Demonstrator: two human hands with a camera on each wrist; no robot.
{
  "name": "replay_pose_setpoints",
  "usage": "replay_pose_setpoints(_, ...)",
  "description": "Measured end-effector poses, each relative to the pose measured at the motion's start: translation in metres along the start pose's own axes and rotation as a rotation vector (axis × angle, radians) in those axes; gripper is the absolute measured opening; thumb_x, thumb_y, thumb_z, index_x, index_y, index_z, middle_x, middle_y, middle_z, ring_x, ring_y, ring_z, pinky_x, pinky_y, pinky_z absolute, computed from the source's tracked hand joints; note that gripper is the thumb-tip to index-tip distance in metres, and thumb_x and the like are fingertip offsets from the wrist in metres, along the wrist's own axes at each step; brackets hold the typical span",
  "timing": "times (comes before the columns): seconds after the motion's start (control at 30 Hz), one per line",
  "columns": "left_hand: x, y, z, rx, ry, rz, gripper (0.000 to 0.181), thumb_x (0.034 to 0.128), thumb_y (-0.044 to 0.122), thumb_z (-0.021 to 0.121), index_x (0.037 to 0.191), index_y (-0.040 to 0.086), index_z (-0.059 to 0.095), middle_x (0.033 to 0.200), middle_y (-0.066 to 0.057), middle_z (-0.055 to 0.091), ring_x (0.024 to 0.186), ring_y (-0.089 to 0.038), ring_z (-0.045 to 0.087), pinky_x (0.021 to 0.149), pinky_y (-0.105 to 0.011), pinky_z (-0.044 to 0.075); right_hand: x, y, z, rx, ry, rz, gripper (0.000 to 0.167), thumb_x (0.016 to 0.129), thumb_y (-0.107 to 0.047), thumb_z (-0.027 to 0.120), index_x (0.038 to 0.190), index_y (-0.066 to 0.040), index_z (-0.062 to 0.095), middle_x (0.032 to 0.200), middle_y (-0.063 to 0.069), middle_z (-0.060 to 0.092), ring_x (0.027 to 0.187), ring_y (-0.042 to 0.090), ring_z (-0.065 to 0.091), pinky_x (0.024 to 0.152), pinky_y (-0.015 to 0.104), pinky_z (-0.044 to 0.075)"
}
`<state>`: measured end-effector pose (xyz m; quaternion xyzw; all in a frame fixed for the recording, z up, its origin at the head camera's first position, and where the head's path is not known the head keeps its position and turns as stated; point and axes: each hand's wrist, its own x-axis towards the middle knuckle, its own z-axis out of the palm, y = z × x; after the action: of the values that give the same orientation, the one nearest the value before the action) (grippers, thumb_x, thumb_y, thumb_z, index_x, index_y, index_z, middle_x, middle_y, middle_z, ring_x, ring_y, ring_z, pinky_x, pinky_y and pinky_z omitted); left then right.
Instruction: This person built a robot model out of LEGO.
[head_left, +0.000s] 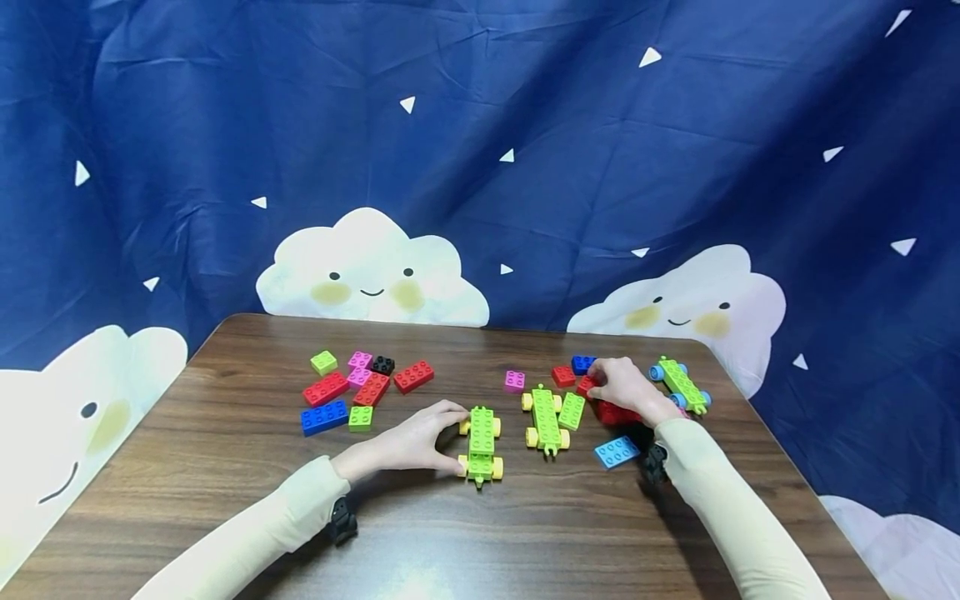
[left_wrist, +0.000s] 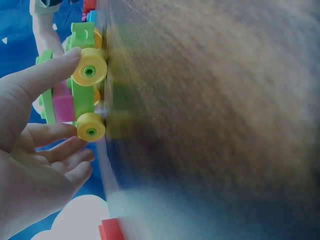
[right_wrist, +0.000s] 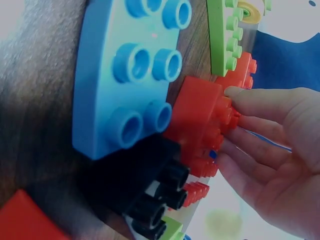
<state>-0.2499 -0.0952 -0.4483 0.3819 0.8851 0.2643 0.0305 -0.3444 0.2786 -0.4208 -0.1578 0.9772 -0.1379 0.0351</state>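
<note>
My left hand (head_left: 412, 440) is at the left side of a lime toy car (head_left: 482, 433) with yellow wheels. In the left wrist view, the thumb touches one yellow wheel (left_wrist: 90, 67) and the index finger meets the other (left_wrist: 91, 127), so the car is spanned between them. A pink brick (left_wrist: 63, 108) sits between the car's base and a lime brick on top. Over at the right, my right hand (head_left: 624, 387) reaches among red bricks and pinches a small red brick (head_left: 585, 386), largely covered by the fingers. A larger red brick (right_wrist: 195, 120) stands beside those fingers.
A second lime car (head_left: 546, 419) and a loose lime brick (head_left: 572, 411) lie between the hands. A light-blue brick (head_left: 617, 452) is nearer the front. Farther right stands a blue-wheeled car (head_left: 681, 385). Several mixed bricks, including a long blue one (head_left: 325, 417), lie at left.
</note>
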Motion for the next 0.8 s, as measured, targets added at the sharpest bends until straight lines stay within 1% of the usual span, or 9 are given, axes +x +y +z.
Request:
replay_pose_setpoints(0.13, 0.0, 0.002, -0.001, -0.01, -0.009, -0.014, 0.08, 0.0788, 0.037, 0.081, 0.139, -0.006, 0.051, 0.138, -0.014, 0.054, 0.128, -0.027, 0.054, 0.109, -0.043, 0.045, -0.001, 0.0, -0.002, -0.006, 0.009, 0.001, 0.029, 0.086, -0.01, 0.073, 0.11, 0.005, 0.067, 0.104, 0.021, 0.072, 0.095, 0.03, 0.067, 0.088, 0.049, 0.055)
replay_pose_setpoints(0.23, 0.0, 0.002, -0.001, -0.002, -0.005, -0.003, 0.08, 0.0787, 0.037, 0.082, 0.138, -0.006, 0.051, 0.137, -0.015, 0.054, 0.127, -0.028, 0.055, 0.109, -0.043, 0.045, -0.003, -0.001, -0.007, -0.01, 0.026, 0.01, 0.028, 0.087, -0.01, 0.072, 0.11, 0.005, 0.068, 0.104, 0.021, 0.072, 0.095, 0.031, 0.067, 0.088, 0.049, 0.055)
replay_pose_setpoints(0.3, 0.001, 0.001, -0.001, 0.003, -0.005, -0.001, 0.08, 0.0787, 0.038, 0.082, 0.139, -0.006, 0.051, 0.137, -0.015, 0.054, 0.127, -0.028, 0.055, 0.109, -0.043, 0.045, -0.005, -0.002, -0.01, -0.016, 0.043, -0.003, 0.028, 0.087, -0.009, 0.072, 0.11, 0.006, 0.068, 0.103, 0.022, 0.072, 0.093, 0.031, 0.068, 0.085, 0.049, 0.056)
replay_pose_setpoints(0.4, 0.001, 0.0, -0.001, 0.005, -0.007, 0.001, 0.08, 0.079, 0.038, 0.082, 0.139, -0.006, 0.051, 0.137, -0.015, 0.054, 0.128, -0.028, 0.054, 0.108, -0.043, 0.045, -0.007, -0.004, -0.015, -0.029, 0.073, -0.043, 0.027, 0.086, -0.009, 0.072, 0.108, 0.007, 0.068, 0.1, 0.022, 0.073, 0.089, 0.03, 0.068, 0.081, 0.047, 0.057)
replay_pose_setpoints(0.5, 0.001, 0.0, -0.001, -0.004, -0.014, -0.007, 0.08, 0.0794, 0.038, 0.081, 0.139, -0.005, 0.051, 0.137, -0.015, 0.054, 0.128, -0.028, 0.054, 0.108, -0.043, 0.045, -0.009, -0.011, -0.019, -0.034, 0.092, -0.069, 0.028, 0.086, -0.009, 0.073, 0.108, 0.007, 0.068, 0.101, 0.022, 0.073, 0.089, 0.03, 0.068, 0.081, 0.046, 0.057)
replay_pose_setpoints(0.63, 0.001, 0.001, -0.002, -0.015, -0.029, -0.024, 0.079, 0.08, 0.039, 0.08, 0.14, -0.004, 0.051, 0.137, -0.014, 0.054, 0.128, -0.027, 0.054, 0.108, -0.044, 0.045, -0.011, -0.026, -0.024, -0.037, 0.104, -0.108, 0.03, 0.086, -0.01, 0.074, 0.111, 0.006, 0.068, 0.104, 0.022, 0.073, 0.094, 0.032, 0.068, 0.085, 0.048, 0.057)
replay_pose_setpoints(0.8, 0.002, 0.0, -0.002, -0.008, -0.031, -0.022, 0.079, 0.0797, 0.039, 0.081, 0.139, -0.005, 0.051, 0.137, -0.014, 0.054, 0.127, -0.029, 0.054, 0.108, -0.044, 0.045, -0.011, -0.045, -0.027, -0.053, 0.113, -0.185, 0.031, 0.086, -0.01, 0.074, 0.111, 0.006, 0.069, 0.107, 0.022, 0.073, 0.097, 0.032, 0.069, 0.087, 0.048, 0.057)
